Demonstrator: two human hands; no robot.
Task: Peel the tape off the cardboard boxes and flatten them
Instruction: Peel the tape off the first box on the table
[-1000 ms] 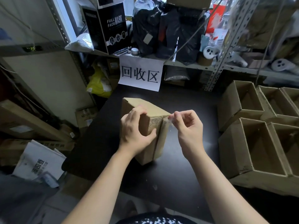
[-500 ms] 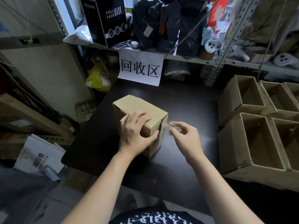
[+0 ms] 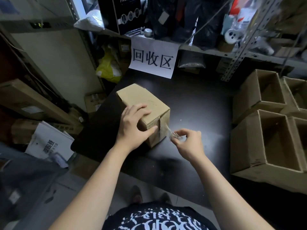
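Pinching clear tape (image 3: pixel 172 136) in right hand (image 3: pixel 187 143), half peeled from closed box (image 3: pixel 146 103) steadied on dark table (image 3: pixel 199 103) by left hand (image 3: pixel 132 128) clasped over its near corner; flattening pending, open boxes (image 3: pixel 259 100) waiting.
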